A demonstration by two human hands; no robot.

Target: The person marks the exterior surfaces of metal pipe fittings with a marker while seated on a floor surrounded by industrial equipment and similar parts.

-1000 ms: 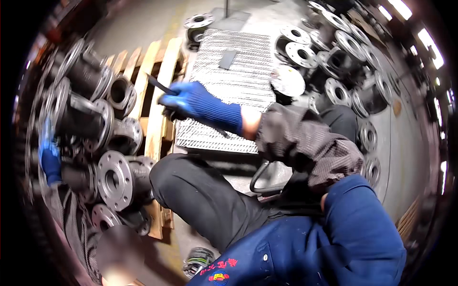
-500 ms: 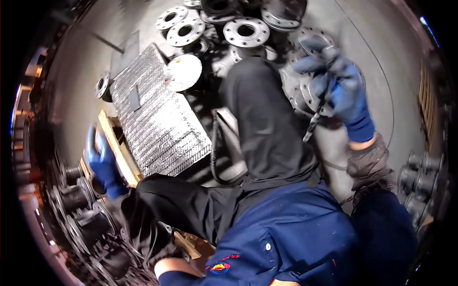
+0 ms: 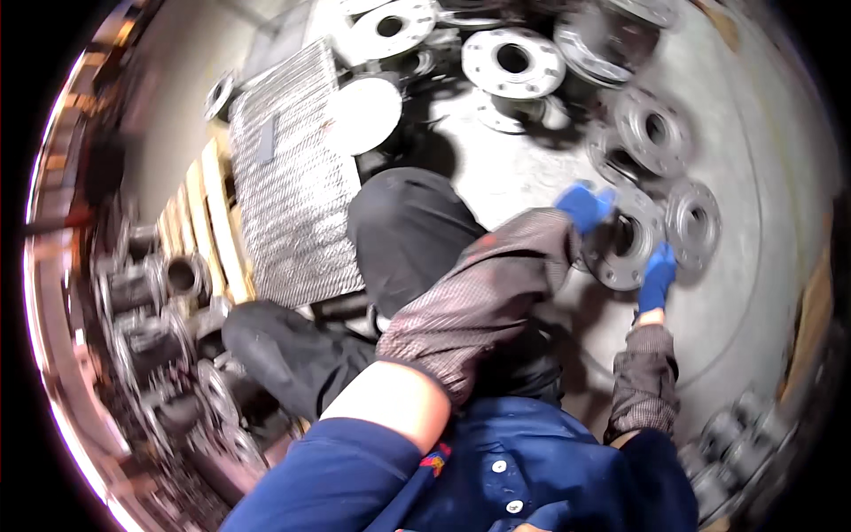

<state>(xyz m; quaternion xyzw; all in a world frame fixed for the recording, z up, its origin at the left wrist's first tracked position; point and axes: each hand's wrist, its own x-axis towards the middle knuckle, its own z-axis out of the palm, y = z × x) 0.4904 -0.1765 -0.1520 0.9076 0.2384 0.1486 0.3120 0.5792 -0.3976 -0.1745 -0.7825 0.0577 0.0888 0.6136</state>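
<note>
As the head view looks down, our left hand and right hand flank a flanged fitting on the floor, probably to steady it from both sides. We cannot tell whether our blurred fingers grasp it; it looks dull grey, round and pierced through the middle.

A ribbed silvery sheet carries a small grey rectangular plate; a white disc overlaps its right edge in view. Left of it lies a pale wooden pallet. Dark metal castings cluster on the grey floor, lower right.
</note>
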